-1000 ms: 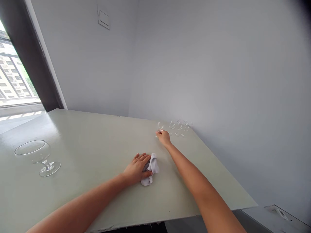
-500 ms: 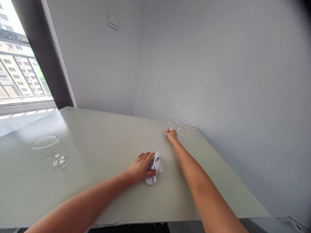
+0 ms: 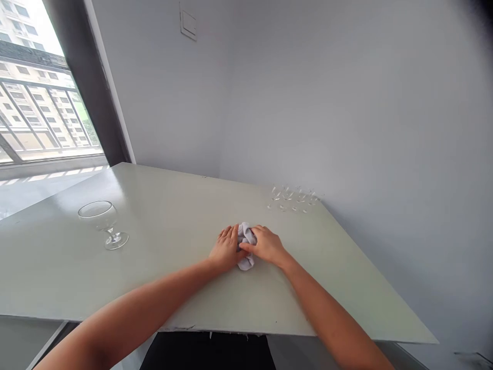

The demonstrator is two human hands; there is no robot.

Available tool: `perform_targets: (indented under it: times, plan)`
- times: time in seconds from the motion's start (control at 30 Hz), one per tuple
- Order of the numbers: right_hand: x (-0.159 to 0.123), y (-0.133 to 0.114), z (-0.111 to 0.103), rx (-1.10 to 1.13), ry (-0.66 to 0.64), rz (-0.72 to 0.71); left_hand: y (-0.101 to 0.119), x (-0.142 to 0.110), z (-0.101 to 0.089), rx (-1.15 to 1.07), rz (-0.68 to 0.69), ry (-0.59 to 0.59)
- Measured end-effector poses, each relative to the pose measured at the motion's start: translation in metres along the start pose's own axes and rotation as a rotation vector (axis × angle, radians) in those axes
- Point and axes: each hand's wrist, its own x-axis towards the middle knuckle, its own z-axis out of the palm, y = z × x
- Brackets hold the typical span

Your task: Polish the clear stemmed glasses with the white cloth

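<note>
Both hands are together on a crumpled white cloth (image 3: 246, 235) near the middle of the table. My left hand (image 3: 226, 250) grips its left side, fingers pointing away from me and thumb across the cloth. From the right, my right hand (image 3: 269, 244) grips it with bent fingers and thumb. Parts of the cloth are hidden under the fingers, and I cannot tell if anything is inside it. A large clear stemmed glass (image 3: 111, 226) stands upright to the left. Several small stemmed glasses (image 3: 287, 194) stand in rows at the back right, beyond my right hand.
The pale glossy table (image 3: 185, 205) ends close to me at a rough front edge. A grey wall (image 3: 327, 103) runs along its back and right side. At the far left is a window (image 3: 50, 108) with railings. A switch plate (image 3: 188, 24) is on the wall.
My right hand has come back from the small glasses at the back right to the cloth beside my left hand. The cloth is bunched tighter. The view has shifted slightly.
</note>
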Motion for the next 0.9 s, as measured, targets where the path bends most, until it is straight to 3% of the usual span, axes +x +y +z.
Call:
perform_targets:
  times: [0.17,0.33,0.4,0.53,0.6,0.67,0.8,0.9]
  plan:
    - [-0.001,0.008,0.019,0.566,0.047,0.258,0.0,0.001,-0.009,-0.086,-0.019,0.102]
    - [0.008,0.027,0.002,1.263,0.164,0.434,0.007,0.001,-0.029,-0.173,0.047,0.411]
    - [0.009,0.031,-0.004,1.406,0.249,0.478,0.014,-0.001,-0.04,-0.214,0.115,0.52]
    - [0.009,0.032,-0.008,1.495,0.327,0.544,0.033,-0.012,-0.066,-0.333,0.155,0.65]
    - [0.007,0.029,-0.009,1.485,0.294,0.566,0.038,-0.023,-0.08,-0.392,0.147,0.71]
    - [0.005,0.025,-0.01,1.47,0.222,0.589,0.034,-0.039,-0.094,-0.419,0.136,0.852]
    - [0.002,0.018,-0.014,1.44,0.162,0.652,-0.005,-0.076,-0.12,-0.334,0.011,1.355]
    - [0.0,0.014,-0.015,1.412,0.199,0.675,-0.05,-0.1,-0.14,-0.394,-0.362,1.48]
